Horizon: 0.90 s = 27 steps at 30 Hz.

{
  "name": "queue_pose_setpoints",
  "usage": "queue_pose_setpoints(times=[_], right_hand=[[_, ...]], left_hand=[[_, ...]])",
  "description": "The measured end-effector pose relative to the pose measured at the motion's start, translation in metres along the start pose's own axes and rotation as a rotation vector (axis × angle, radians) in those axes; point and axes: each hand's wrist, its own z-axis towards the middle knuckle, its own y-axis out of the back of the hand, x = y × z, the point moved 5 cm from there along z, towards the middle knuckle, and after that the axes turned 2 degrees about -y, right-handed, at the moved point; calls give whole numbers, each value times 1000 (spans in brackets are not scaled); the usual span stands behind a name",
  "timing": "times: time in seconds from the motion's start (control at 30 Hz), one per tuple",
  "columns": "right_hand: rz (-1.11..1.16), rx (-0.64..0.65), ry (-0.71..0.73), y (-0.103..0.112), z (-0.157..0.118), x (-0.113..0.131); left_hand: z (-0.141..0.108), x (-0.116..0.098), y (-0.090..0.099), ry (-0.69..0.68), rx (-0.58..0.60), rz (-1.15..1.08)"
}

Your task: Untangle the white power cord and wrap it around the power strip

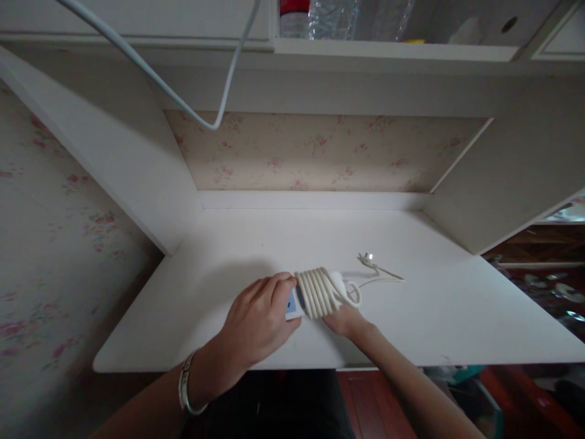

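Note:
A white power strip (294, 314) with blue socket faces is held just above the white desk, near its front edge. Its thick cream cord (315, 294) is wound in several turns around the strip, with a loose loop at the right end. My left hand (265, 314) is closed around the strip's left end, thumb side toward the coil. From below right, my right hand (340, 320) reaches under the wound part and grips it; most of its fingers are hidden by the coil. A thinner pale cord (381, 271) trails onto the desk to the right, bunched at its far end.
The white desk top (301, 238) runs between two side panels. A white cable (183, 103) hangs down from the upper left. Overhead, an open shelf (397, 50) holds clear plastic bottles (331, 18). Various items lie below the desk at right.

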Motion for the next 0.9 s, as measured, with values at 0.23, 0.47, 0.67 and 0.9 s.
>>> queue_pose_setpoints(times=[0.23,0.47,0.67,0.9], right_hand=[[-260,-167,112,29,-31,31],[-218,-472,401,78,-15,52],[-129,-355,279,86,23,24],[137,-215,23,64,41,-8]], left_hand=[[14,28,-37,160,141,244],[6,-4,-72,-16,310,134],[-8,-35,-58,-181,393,-16],[-14,-47,-23,-226,339,-158]])
